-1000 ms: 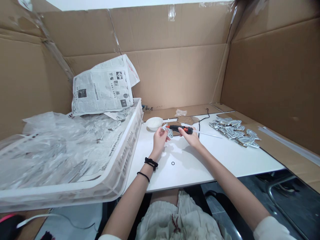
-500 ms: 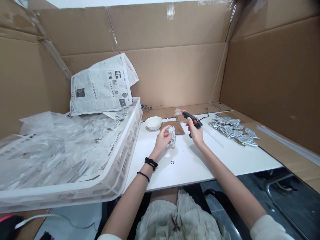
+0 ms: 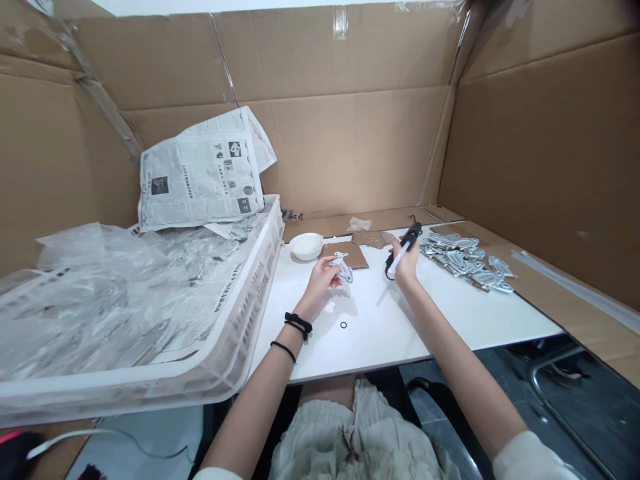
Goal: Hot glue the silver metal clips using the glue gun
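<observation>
Between thumb and fingers, my left hand (image 3: 320,281) pinches a small flat silver-and-white piece (image 3: 345,270) with a shaped outline; its exact kind I cannot make out. The piece is held above the white tabletop, by the near edge of a brown cardboard square (image 3: 358,256). My right hand (image 3: 408,265) is wrapped round a black glue gun (image 3: 412,235), whose clear glue stick (image 3: 399,257) points back toward me. The gun's nozzle is hard to make out. A white bowl (image 3: 307,256) stands beyond my left hand.
Similar silver pieces lie heaped (image 3: 457,259) on the table's right. A white plastic crate (image 3: 235,373) with plastic-wrapped items and newspaper (image 3: 200,177) fills the left. A small black ring (image 3: 343,325) lies on the white tabletop (image 3: 370,350). Cardboard walls (image 3: 350,147) enclose the back and sides.
My right hand has shifted slightly right and turned the glue gun, its nozzle swinging away from the crumpled plastic scrap. The piece in my left hand has tilted.
</observation>
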`<action>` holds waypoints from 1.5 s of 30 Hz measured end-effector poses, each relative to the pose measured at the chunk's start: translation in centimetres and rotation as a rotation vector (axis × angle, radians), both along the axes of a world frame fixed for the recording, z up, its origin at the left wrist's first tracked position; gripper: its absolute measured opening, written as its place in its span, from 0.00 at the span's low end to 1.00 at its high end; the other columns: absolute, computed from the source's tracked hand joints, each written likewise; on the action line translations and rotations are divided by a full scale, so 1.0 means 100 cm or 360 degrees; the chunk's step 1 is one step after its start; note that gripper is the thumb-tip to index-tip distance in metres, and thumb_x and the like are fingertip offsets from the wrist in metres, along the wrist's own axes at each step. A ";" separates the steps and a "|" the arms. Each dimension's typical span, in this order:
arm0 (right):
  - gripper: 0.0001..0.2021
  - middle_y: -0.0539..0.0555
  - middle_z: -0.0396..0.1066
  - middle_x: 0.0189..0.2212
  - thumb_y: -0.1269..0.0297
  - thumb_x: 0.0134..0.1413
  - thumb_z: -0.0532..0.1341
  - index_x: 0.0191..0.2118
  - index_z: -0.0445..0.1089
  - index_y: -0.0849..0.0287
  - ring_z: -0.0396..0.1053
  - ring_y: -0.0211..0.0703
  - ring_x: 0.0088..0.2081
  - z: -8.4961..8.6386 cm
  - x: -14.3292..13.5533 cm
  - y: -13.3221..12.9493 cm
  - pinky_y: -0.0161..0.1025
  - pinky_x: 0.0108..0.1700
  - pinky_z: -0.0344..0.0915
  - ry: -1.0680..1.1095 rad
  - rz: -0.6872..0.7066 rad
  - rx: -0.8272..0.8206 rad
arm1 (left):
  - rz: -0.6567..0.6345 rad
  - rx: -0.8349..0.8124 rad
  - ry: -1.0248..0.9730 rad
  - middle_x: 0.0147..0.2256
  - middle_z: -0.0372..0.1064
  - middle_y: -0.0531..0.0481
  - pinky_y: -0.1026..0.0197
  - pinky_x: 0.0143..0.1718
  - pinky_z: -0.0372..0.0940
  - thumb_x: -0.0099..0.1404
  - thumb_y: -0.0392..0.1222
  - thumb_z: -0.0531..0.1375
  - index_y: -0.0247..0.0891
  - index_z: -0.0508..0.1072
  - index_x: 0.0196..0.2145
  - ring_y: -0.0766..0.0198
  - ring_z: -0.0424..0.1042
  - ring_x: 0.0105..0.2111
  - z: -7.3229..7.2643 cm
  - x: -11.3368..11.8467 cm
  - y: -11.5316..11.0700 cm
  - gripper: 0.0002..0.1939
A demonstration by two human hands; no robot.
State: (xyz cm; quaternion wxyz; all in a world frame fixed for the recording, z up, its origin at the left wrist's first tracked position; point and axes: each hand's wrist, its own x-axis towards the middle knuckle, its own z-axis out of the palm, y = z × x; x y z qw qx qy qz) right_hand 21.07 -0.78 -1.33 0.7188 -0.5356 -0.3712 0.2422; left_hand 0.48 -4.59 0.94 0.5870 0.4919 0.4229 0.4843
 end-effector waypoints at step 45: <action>0.18 0.49 0.63 0.29 0.55 0.43 0.69 0.40 0.71 0.58 0.58 0.32 0.29 0.026 -0.029 -0.030 0.32 0.30 0.57 0.0547 0.0989 0.0274 | -0.0378 0.0260 -0.0447 0.21 0.54 0.55 0.65 0.24 0.49 0.66 0.63 0.46 0.44 0.67 0.54 0.69 0.49 0.19 0.021 -0.022 -0.001 0.28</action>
